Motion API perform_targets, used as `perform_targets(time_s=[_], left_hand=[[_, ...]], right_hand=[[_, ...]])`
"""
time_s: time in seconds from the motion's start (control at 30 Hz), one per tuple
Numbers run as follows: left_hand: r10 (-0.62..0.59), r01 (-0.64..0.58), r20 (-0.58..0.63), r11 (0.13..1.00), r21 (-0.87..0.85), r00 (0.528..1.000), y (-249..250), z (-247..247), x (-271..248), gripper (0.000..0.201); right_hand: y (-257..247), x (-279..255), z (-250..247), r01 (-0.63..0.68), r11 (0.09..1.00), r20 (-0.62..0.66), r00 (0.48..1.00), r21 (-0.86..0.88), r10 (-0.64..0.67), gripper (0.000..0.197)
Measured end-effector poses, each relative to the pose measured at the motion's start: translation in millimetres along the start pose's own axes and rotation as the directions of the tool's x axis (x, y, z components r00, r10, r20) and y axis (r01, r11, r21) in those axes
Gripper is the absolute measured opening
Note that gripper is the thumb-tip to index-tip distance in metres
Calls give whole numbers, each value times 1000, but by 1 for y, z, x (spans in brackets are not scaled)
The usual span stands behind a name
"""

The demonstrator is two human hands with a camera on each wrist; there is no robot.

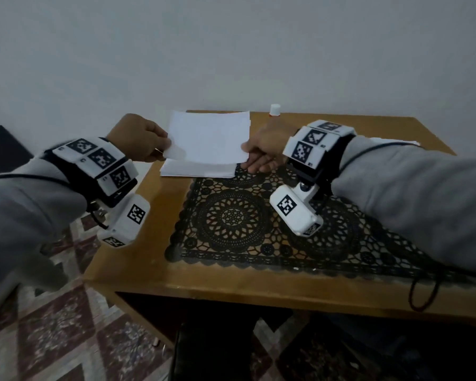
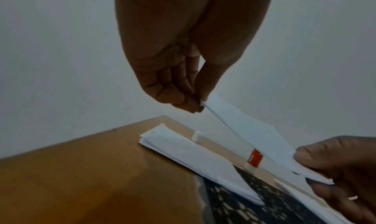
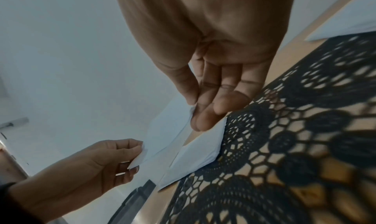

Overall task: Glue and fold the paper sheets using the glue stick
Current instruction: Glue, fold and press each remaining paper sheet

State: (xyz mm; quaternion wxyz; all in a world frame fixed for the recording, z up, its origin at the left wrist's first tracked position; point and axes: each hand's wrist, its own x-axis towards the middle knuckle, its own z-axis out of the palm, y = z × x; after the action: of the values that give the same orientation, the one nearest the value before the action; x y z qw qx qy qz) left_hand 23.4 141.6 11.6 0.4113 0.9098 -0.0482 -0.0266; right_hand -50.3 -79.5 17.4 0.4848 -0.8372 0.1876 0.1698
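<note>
I see my left hand [image 1: 138,138] pinching the left edge of 1 white paper sheet [image 1: 208,137] between thumb and curled fingers [image 2: 179,98], closed tight on it. My right hand [image 1: 264,149] pinches the right lower corner of the same sheet, thumb on top and fingers [image 3: 205,119] nearly straight under it. The sheet is lifted off the table [image 1: 154,259], above a paper stack [image 1: 198,169] which lies at the far left part, its near edge over the black lace mat [image 1: 231,224]. The glue stick [image 1: 274,110] stands upright near the far edge, behind my right hand, apart from both hands. More paper [image 3: 350,24] lies on the right side. The middle of the mat is open room.
</note>
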Motion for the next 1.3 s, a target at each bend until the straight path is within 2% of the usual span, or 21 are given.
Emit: perform_targets(time_s=[0.07, 0.17, 0.2, 0.27, 0.47, 0.63, 0.77, 0.87, 0.97, 1.07, 1.17, 1.3], left_hand=[[-10, 9, 5, 999, 40, 1000, -6, 1, 7, 6], [1, -5, 38, 994, 107, 999, -9, 5, 15, 11], [4, -10, 50, 992, 124, 999, -10, 6, 18, 13], [11, -22, 69, 987, 161, 998, -14, 8, 24, 16], [-6, -31, 126, 956, 292, 992, -25, 15, 29, 15], [19, -63, 141, 946, 319, 990, -27, 13, 28, 21], [34, -92, 155, 920, 381, 987, -24, 9, 20, 19], [157, -202, 132, 845, 494, 979, -16, 7, 7, 19], [280, -321, 158, 776, 544, 947, 3, 15, -12, 20], [391, -442, 210, 740, 507, 896, 34, 33, -29, 21], [503, -561, 254, 694, 452, 826, 69, 62, -39, 20], [614, -684, 305, 623, 379, 728, 108, 115, -50, 18]], right_hand=[[-6, 11, 8, -44, 994, 8, 999, -104, 45, 39], [-12, 21, 21, -63, 991, 33, 997, -119, 68, 36], [-12, 25, 23, -45, 993, -17, 999, -105, 43, 35], [-12, 31, 26, 49, 963, -55, 996, -264, -65, 33], [-8, 47, 28, -4, 930, -78, 997, -368, -27, 30], [-8, 46, 25, 54, 867, -72, 992, -495, -102, 26], [-3, 37, 17, 89, 909, -122, 981, -407, -151, 24], [8, 19, 0, 153, 891, -134, 964, -428, -230, 21], [28, -1, -25, 184, 828, -195, 923, -530, -330, 25], [55, -20, -60, 161, 733, -275, 857, -661, -436, 31], [85, -32, -92, 134, 724, -330, 824, -677, -461, 32], [124, -35, -126, 40, 694, -383, 811, -718, -442, 29]])
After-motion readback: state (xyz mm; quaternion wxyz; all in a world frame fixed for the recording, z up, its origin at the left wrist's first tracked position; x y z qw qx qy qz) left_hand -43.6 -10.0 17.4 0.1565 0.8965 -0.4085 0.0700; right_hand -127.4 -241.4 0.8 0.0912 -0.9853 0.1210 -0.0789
